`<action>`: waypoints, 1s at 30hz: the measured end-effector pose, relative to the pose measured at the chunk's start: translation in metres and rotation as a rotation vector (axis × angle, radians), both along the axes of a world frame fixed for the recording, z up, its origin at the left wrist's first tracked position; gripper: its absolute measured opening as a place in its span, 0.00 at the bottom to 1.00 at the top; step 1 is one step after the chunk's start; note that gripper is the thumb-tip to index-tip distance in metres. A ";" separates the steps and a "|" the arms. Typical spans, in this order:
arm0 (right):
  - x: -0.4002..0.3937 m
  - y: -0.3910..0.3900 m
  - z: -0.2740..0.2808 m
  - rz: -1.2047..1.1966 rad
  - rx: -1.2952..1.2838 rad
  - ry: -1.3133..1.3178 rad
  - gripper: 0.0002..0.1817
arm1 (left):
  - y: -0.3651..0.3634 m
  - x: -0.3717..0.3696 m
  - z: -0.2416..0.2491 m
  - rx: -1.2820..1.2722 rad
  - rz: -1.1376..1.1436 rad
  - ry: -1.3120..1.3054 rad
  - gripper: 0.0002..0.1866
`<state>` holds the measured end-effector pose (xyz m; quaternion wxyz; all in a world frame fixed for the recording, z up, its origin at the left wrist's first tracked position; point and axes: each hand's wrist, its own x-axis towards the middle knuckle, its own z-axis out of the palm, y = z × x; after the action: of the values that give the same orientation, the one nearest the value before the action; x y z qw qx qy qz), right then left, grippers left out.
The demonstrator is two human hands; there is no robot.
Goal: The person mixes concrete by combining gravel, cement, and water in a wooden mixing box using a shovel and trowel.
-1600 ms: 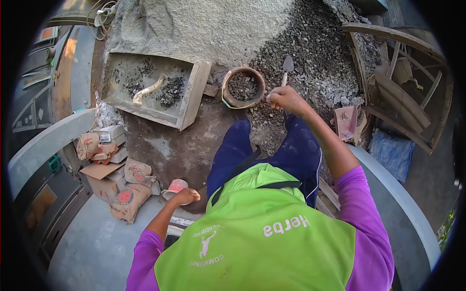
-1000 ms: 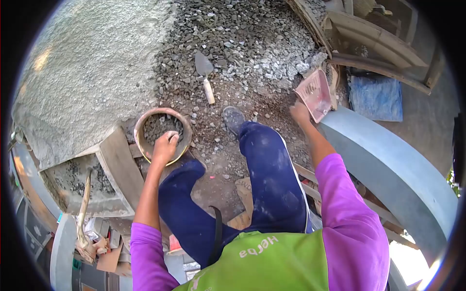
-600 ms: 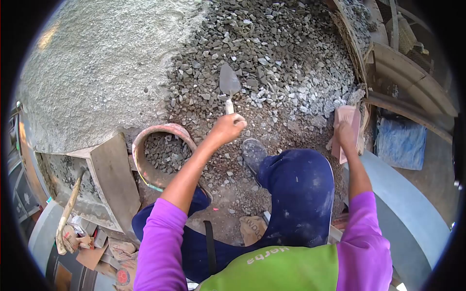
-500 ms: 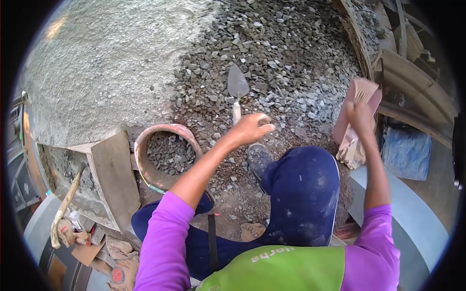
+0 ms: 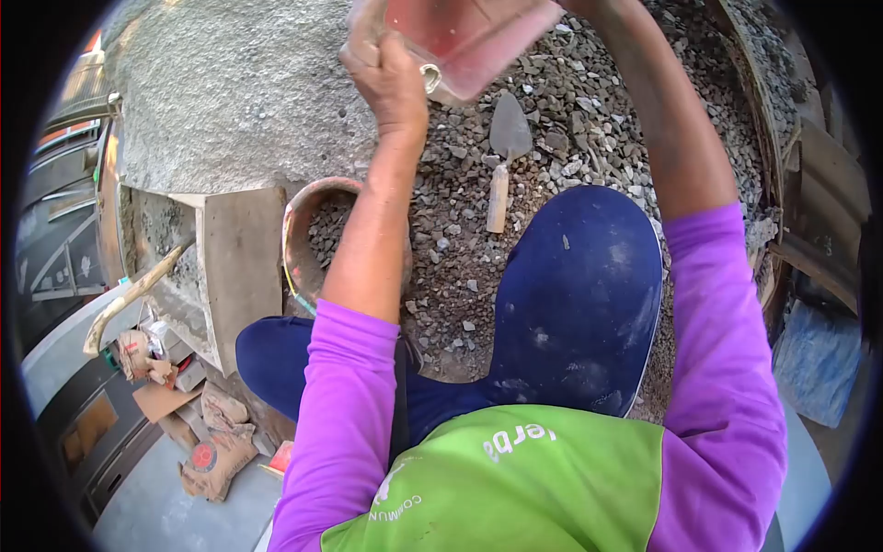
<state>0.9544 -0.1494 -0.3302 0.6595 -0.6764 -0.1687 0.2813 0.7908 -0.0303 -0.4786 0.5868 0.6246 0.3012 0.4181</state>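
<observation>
Head view: your left hand [image 5: 386,83] had its grip closed on the left edge of the pink scoop [image 5: 487,41], fingers wrapped on the plastic. Your right hand [image 5: 596,5] was at the scoop's right corner, mostly cut off by the top edge; couldn't tell whether its grip was wide or narrow. Scoop was up at the top of the view, above the gravel, smooth thin wall, redder inside, a small round hollow end by your left wrist.

Below it the trowel [image 5: 510,133] lay flat on angular grey gravel [image 5: 616,120]: leaf-shaped metal blade away from you, pale worn handle toward you. Your left forearm partly covered a round, thick-rimmed container [image 5: 296,244] with grey stone chips inside. Left of that, a rough, cement-crusted box [image 5: 242,276] with a flat board side; a bent, pale wooden stick [image 5: 133,299] jutted out of it. Upper left, a fine-grained, pale heap [image 5: 230,101] met the gravel. Crumpled paper sack [image 5: 219,463] lower left; creased blue sheet [image 5: 817,368] far right.
</observation>
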 end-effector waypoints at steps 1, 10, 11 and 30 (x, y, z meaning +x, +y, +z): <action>0.020 -0.020 -0.053 0.010 -0.010 -0.027 0.28 | 0.014 -0.006 0.007 -0.060 0.006 -0.079 0.32; -0.166 -0.093 -0.286 0.620 -0.991 -0.417 0.34 | 0.111 -0.050 0.098 -0.275 0.166 0.181 0.19; -0.167 -0.094 -0.300 0.573 -0.978 -0.417 0.32 | 0.117 -0.056 0.110 -0.279 0.169 0.214 0.19; 0.097 -0.264 -0.308 0.066 -1.101 -0.476 0.27 | 0.040 -0.081 -0.015 -0.475 -0.408 0.671 0.31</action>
<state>1.0514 -0.4138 -0.6386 0.1473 -0.9573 -0.1624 0.1883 0.7093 0.0095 -0.4933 0.6542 0.6201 0.4328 -0.0120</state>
